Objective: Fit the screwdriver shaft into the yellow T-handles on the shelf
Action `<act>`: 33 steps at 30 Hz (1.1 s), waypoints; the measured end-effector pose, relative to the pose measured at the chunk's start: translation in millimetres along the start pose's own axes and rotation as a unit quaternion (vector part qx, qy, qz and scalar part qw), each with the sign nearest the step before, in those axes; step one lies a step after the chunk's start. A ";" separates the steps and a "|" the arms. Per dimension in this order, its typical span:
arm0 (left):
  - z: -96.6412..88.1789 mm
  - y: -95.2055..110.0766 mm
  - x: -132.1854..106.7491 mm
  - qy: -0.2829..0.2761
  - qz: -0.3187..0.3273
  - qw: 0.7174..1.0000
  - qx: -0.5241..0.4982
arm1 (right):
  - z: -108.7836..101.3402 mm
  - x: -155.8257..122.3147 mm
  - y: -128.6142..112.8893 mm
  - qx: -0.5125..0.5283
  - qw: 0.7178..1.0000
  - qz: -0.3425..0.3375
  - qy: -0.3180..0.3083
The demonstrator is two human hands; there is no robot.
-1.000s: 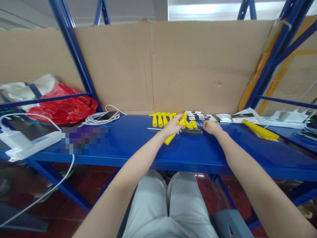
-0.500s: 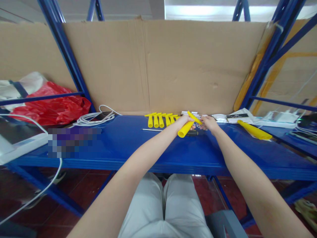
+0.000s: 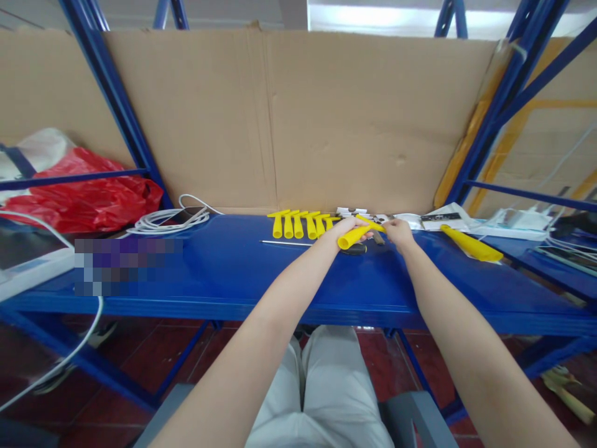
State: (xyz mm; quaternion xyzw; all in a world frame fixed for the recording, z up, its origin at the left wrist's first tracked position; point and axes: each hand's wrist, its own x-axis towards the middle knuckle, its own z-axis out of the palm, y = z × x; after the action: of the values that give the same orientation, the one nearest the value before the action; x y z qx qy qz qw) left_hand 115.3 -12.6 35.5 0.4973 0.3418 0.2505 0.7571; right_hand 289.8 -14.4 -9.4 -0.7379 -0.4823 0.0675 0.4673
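Note:
My left hand [image 3: 349,225] is closed around a yellow T-shaped plastic handle [image 3: 353,238], its hollow round end facing me. At the right tip of its crosspiece, my right hand [image 3: 398,233] has its fingers pinched together on the yellow end. Whether a smaller part is also between those fingers is hidden. Left of my hands, several matching yellow T-shaped handles [image 3: 298,225] lie in a row. A screwdriver lies below them, its thin shaft [image 3: 282,242] running behind my left forearm to a dark grip [image 3: 357,249]. Small white and dark pieces [image 3: 352,212] lie just behind my hands.
A yellow cone-shaped piece [image 3: 471,243] lies to the right on the blue table [image 3: 224,267], near white packets [image 3: 445,219] and a power strip with chargers [image 3: 522,223]. At left are a coiled white cable [image 3: 163,221] and a red plastic bag [image 3: 88,193]. Cardboard [image 3: 196,118] stands behind.
The yellow handle in my left hand has turned, its crosspiece now lying flatter and pointing right. My right hand has closed in on the crosspiece's tip. The whole view has shifted slightly.

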 end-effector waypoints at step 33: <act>-69.7 -28.3 -71.8 0.177 0.298 0.580 0.737 | -1.0 -35.3 -32.9 -0.374 0.890 -0.188 -0.182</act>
State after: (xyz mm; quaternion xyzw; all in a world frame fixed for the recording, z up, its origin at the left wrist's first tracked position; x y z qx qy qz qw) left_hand 17.0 -34.4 9.7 0.9040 0.3690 0.2070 -0.0623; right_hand 250.5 -39.1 3.5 -0.7286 -0.6779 -0.0738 0.0650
